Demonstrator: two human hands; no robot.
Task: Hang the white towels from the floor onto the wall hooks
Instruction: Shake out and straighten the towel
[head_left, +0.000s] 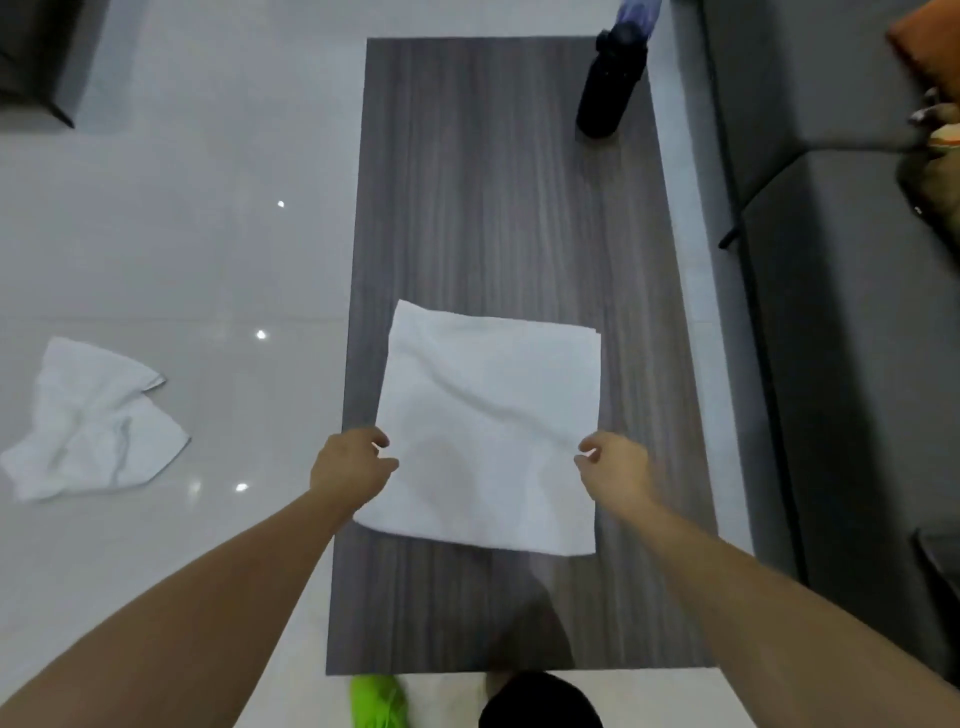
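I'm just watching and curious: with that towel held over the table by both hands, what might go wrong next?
The left hand and right hand only pinch the edges of the folded towel, so it could slip or fall open when lifted. The black bottle stands on the wooden table and might be knocked if the towel swings that way. The crumpled towel on the glossy floor could be stepped on.

A white towel (488, 426) lies spread on the dark wood-grain table (498, 182). The left hand (350, 465) pinches its left edge, the right hand (615, 465) its right edge. A second, crumpled towel (91, 421) sits on the glossy floor (182, 234); a black bottle (610, 83) stands at the table's far end.
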